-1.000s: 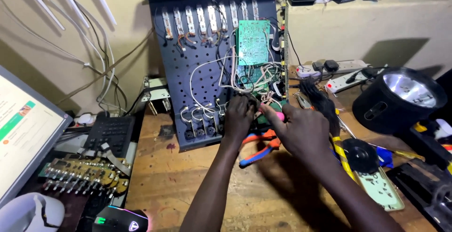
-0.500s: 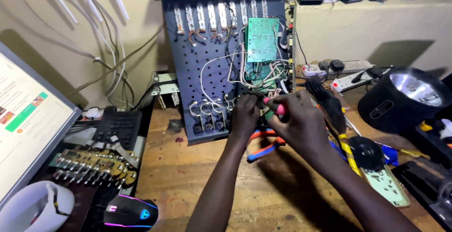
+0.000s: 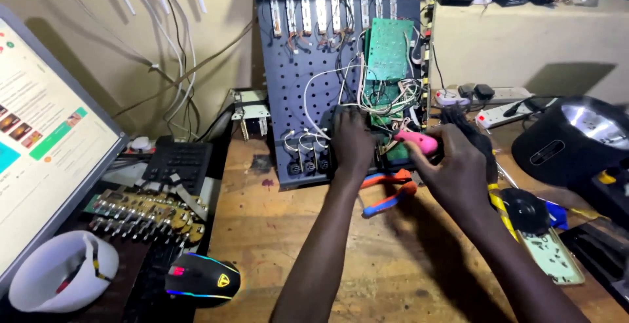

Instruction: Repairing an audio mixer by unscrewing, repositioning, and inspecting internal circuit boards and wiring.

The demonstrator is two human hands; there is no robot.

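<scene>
Both forearms reach forward over the wooden bench (image 3: 275,231). The right hand (image 3: 458,166) is curled around a pink-handled tool (image 3: 416,141), tip toward the green circuit board (image 3: 388,54). The left hand (image 3: 352,143) presses, fingers bent, against the upright perforated panel (image 3: 308,67); its grip cannot be told.

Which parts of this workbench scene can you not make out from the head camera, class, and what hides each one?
- Tip of the pink-handled tool: hidden behind the right hand and the wiring.
- Lower end of the green circuit board: covered by white wires and the left hand.
- Monitor: cut off by the left edge.
- Orange-handled pliers: partly hidden under both wrists.
</scene>
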